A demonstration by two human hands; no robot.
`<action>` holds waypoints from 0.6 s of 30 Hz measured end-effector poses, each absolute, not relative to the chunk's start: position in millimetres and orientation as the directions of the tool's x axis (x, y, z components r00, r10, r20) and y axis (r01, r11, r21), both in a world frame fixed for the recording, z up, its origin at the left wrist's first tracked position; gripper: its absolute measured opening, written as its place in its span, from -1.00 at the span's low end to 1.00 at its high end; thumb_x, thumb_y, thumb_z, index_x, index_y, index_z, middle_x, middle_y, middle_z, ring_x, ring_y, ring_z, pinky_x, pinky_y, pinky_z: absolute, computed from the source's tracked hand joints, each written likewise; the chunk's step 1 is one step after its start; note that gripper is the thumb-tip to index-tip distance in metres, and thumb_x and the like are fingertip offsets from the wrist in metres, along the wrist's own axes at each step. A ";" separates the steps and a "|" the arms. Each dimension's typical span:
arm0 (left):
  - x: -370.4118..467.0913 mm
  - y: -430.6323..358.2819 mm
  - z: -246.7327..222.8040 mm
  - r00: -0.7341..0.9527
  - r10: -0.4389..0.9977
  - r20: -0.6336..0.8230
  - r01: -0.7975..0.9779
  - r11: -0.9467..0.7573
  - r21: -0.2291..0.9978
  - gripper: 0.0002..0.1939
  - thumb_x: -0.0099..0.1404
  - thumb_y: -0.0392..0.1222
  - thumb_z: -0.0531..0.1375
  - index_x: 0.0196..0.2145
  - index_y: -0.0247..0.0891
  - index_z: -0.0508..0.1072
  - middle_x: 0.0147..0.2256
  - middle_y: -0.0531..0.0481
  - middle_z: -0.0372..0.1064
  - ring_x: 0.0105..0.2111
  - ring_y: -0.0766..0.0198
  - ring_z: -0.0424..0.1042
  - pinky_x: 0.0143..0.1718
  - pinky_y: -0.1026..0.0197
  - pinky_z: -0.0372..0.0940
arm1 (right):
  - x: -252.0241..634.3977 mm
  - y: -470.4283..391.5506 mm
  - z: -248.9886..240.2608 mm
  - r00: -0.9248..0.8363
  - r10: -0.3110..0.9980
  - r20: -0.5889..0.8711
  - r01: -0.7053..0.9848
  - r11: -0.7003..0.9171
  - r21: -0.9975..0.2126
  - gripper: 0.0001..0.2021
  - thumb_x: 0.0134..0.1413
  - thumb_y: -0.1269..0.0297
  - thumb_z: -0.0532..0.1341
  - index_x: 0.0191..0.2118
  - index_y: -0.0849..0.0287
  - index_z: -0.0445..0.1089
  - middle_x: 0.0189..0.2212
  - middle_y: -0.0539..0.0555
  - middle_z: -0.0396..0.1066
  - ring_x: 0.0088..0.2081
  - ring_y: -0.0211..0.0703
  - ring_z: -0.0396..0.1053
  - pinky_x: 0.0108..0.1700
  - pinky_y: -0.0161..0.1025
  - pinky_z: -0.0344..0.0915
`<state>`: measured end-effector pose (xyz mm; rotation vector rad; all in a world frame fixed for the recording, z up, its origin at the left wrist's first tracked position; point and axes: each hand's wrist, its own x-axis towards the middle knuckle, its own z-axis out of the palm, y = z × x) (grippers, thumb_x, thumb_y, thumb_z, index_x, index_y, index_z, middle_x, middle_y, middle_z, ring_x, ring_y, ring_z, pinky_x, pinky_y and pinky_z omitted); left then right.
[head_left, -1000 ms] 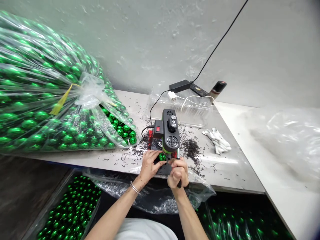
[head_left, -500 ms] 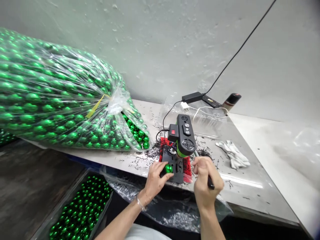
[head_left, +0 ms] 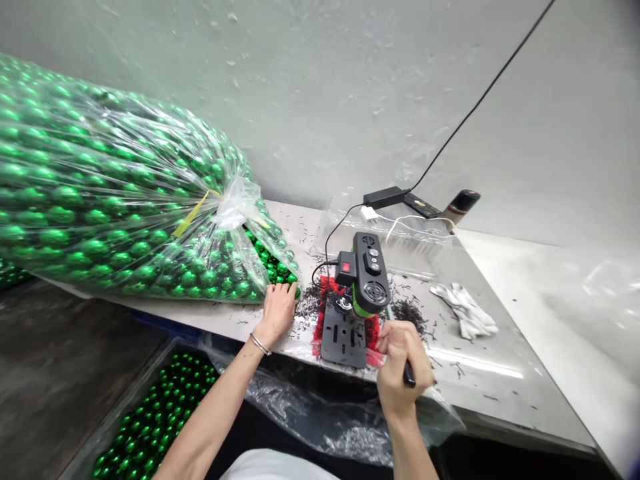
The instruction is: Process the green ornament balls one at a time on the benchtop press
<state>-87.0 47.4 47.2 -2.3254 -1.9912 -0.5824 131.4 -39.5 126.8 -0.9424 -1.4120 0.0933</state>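
My left hand (head_left: 279, 312) is at the opening of a big clear bag (head_left: 125, 193) full of shiny green balls, its fingertips over the balls (head_left: 276, 265) at the mouth. Those fingers are curled, and what they grip, if anything, is hidden. My right hand (head_left: 406, 363) is closed round a black-ended handle (head_left: 409, 375) on the right of a small machine. The machine has a black top (head_left: 371, 273) and a slotted black base plate (head_left: 344, 337), with no ball on the plate. A red mat (head_left: 319, 333) lies under it.
Black scraps (head_left: 407, 313) litter the table (head_left: 485, 373). White gloves (head_left: 465, 310) lie at the right. Behind are a power adapter (head_left: 384, 197), cables and a dark-capped bottle (head_left: 463, 203). A bin of green balls (head_left: 160, 407) stands below left.
My left hand has moved left from the base plate to the bag's opening. The green ball that it held at the plate is gone from there. My right hand has shifted slightly left and down.
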 end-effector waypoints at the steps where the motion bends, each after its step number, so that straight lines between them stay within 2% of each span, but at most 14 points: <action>1: -89.6 49.7 48.1 0.127 0.953 0.275 0.947 -0.199 0.251 -0.68 0.36 -0.28 0.16 0.05 -0.34 0.45 -0.16 -0.27 0.51 -0.12 -0.04 0.44 -0.03 -0.06 0.23 | 131.6 -39.5 126.3 0.215 0.574 0.790 0.469 0.649 -0.599 -0.70 0.26 0.52 0.06 -0.51 0.14 0.20 -0.52 -0.04 0.26 -0.43 -0.27 0.29 -0.39 -0.26 0.17; 2: -91.5 49.6 48.8 0.122 0.953 0.277 0.923 -0.211 0.321 -0.68 0.35 -0.25 0.18 0.05 -0.32 0.46 -0.16 -0.25 0.52 -0.12 -0.02 0.45 -0.01 -0.06 0.22 | 131.7 -39.6 125.5 0.211 0.574 0.791 0.470 0.650 -0.597 -0.70 0.26 0.52 0.05 -0.51 0.14 0.20 -0.52 -0.04 0.25 -0.43 -0.27 0.29 -0.39 -0.26 0.17; 4: -92.9 44.0 50.4 0.039 0.957 0.287 0.798 -0.203 0.568 -0.64 0.34 -0.15 0.21 0.06 -0.28 0.46 -0.10 -0.21 0.51 -0.10 0.02 0.46 0.02 -0.03 0.23 | 131.8 -39.6 123.7 0.206 0.577 0.790 0.470 0.650 -0.597 -0.70 0.26 0.52 0.05 -0.51 0.14 0.19 -0.52 -0.04 0.25 -0.44 -0.27 0.30 -0.40 -0.26 0.18; 6: -89.8 34.1 51.8 -0.056 0.980 0.191 0.498 -0.138 0.856 -0.57 0.32 -0.04 0.23 0.09 -0.26 0.45 -0.07 -0.17 0.51 -0.12 0.07 0.48 -0.04 0.04 0.30 | 131.7 -39.7 122.3 0.208 0.577 0.790 0.471 0.649 -0.598 -0.70 0.26 0.52 0.05 -0.52 0.14 0.19 -0.52 -0.04 0.25 -0.44 -0.27 0.30 -0.40 -0.27 0.18; 7: -86.0 28.3 52.0 -0.074 0.992 0.105 0.290 -0.080 0.954 -0.53 0.30 0.01 0.25 0.09 -0.26 0.45 -0.08 -0.14 0.50 -0.15 0.10 0.50 -0.09 0.09 0.33 | 131.6 -39.7 121.9 0.210 0.574 0.791 0.473 0.648 -0.597 -0.70 0.25 0.52 0.05 -0.52 0.14 0.19 -0.53 -0.05 0.25 -0.43 -0.27 0.30 -0.40 -0.27 0.18; 8: -80.9 22.4 51.7 -0.064 0.998 0.011 0.077 -0.006 0.997 -0.50 0.26 0.05 0.27 0.08 -0.26 0.46 -0.11 -0.12 0.51 -0.19 0.13 0.51 -0.16 0.14 0.36 | 131.6 -39.8 121.8 0.213 0.571 0.793 0.475 0.648 -0.595 -0.70 0.25 0.53 0.05 -0.52 0.14 0.19 -0.52 -0.05 0.25 -0.43 -0.28 0.30 -0.41 -0.28 0.18; 10: -66.9 11.1 49.2 0.003 0.989 -0.150 -0.259 0.146 0.955 -0.49 0.17 0.07 0.35 -0.02 -0.29 0.50 -0.20 -0.09 0.51 -0.26 0.19 0.53 -0.26 0.22 0.39 | 131.6 -40.2 122.0 0.213 0.570 0.794 0.480 0.647 -0.593 -0.69 0.25 0.54 0.04 -0.52 0.14 0.20 -0.52 -0.04 0.26 -0.43 -0.28 0.29 -0.40 -0.28 0.19; 12: -50.3 1.9 44.7 0.060 0.965 -0.256 -0.417 0.257 0.872 -0.54 0.08 0.02 0.43 -0.14 -0.32 0.53 -0.30 -0.05 0.50 -0.33 0.27 0.53 -0.32 0.29 0.39 | 131.7 -40.8 122.6 0.206 0.577 0.791 0.484 0.642 -0.594 -0.69 0.26 0.53 0.04 -0.52 0.14 0.20 -0.51 -0.04 0.27 -0.43 -0.28 0.29 -0.40 -0.27 0.20; 15: -27.9 -5.9 37.0 0.135 0.933 -0.333 -0.419 0.359 0.834 -0.51 0.04 -0.02 0.46 -0.14 -0.34 0.52 -0.42 0.01 0.49 -0.46 0.38 0.47 -0.40 0.36 0.36 | 131.8 -41.7 123.4 0.193 0.586 0.787 0.491 0.637 -0.595 -0.69 0.26 0.50 0.04 -0.52 0.13 0.20 -0.51 -0.03 0.28 -0.42 -0.26 0.31 -0.39 -0.26 0.21; 18: -13.9 -6.7 31.7 0.175 0.933 -0.315 -0.266 0.353 0.897 -0.38 0.11 0.05 0.40 0.03 -0.39 0.46 -0.53 0.06 0.46 -0.59 0.41 0.39 -0.51 0.36 0.30 | 131.5 -42.6 124.0 0.193 0.586 0.787 0.500 0.632 -0.592 -0.70 0.26 0.50 0.04 -0.51 0.13 0.20 -0.52 -0.03 0.27 -0.42 -0.26 0.31 -0.39 -0.26 0.21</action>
